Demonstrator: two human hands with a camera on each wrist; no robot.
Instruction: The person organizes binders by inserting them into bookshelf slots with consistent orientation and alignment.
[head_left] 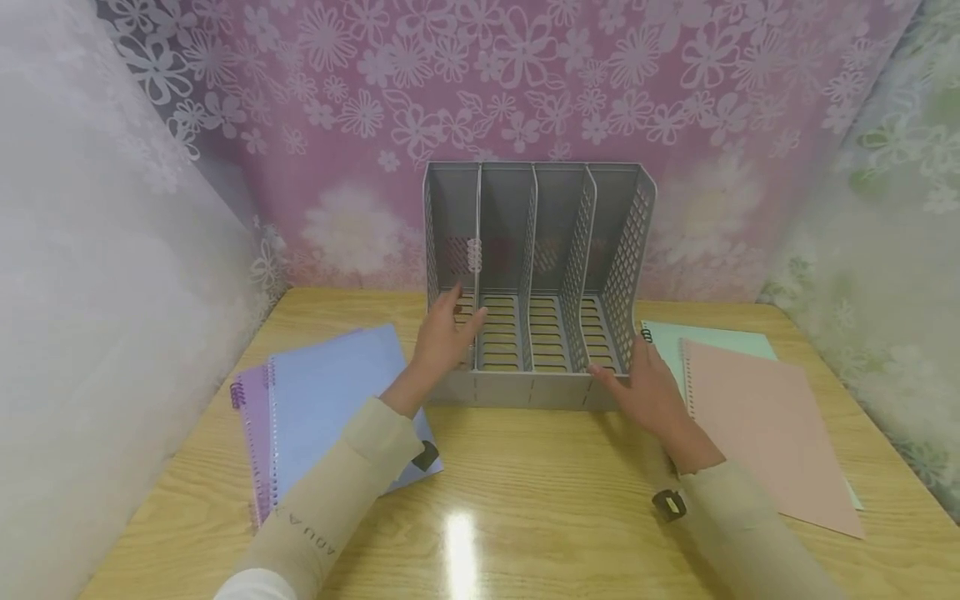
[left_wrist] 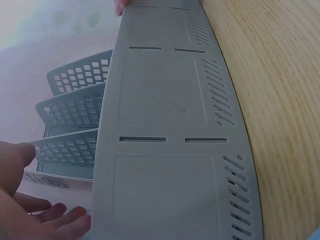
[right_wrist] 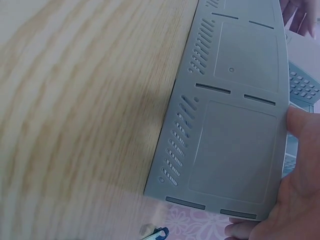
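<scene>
A grey plastic magazine file rack (head_left: 525, 392) with upright lattice dividers stands at the back of the table, its slots facing me. My right hand (head_left: 651, 387) grips the rack's front right corner, thumb over the front edge and fingers round the side. In the right wrist view, the right hand's (right_wrist: 302, 185) thumb lies along the upper edge of the front panel (right_wrist: 240, 145). My left hand (head_left: 446, 333) hovers by the leftmost slot with its fingers spread. The left wrist view shows the left hand (left_wrist: 35, 200) beside the front panel (left_wrist: 165, 100), nothing in its grasp.
Left of the rack, a blue spiral notebook (head_left: 337, 383) overlaps a purple one (head_left: 257, 417). To the right, a peach spiral notebook (head_left: 757, 425) lies over a mint green one (head_left: 720, 335). Behind the rack hangs a pink flowered curtain (head_left: 360, 108).
</scene>
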